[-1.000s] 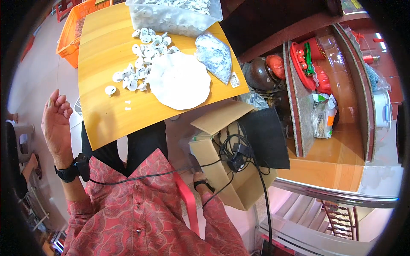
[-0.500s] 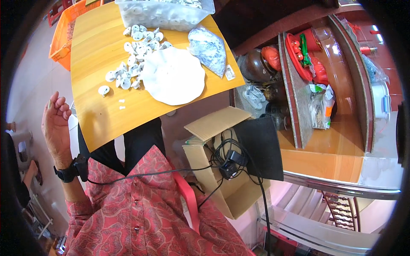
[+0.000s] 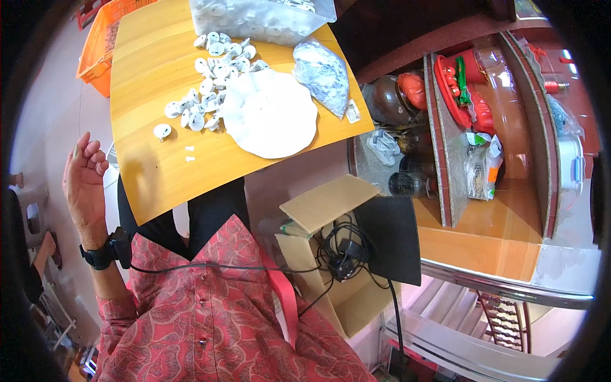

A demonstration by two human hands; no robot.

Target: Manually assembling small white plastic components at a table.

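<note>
- We've got our left hand (image 3: 84, 184) raised off the left edge of the wooden table (image 3: 159, 172), fingers loosely curled, gripping nothing, touching nothing.
- Nearest it, the small white round parts (image 3: 207, 95) lie scattered beside the white plate (image 3: 270, 114), likely spread out for easy picking.
- Our right hand isn't in view.

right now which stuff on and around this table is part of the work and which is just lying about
Work things: small white round parts, white plate, clear tub of parts, grey bag.

Lying about: cardboard box with cables, orange crate, shelf of clutter.
</note>
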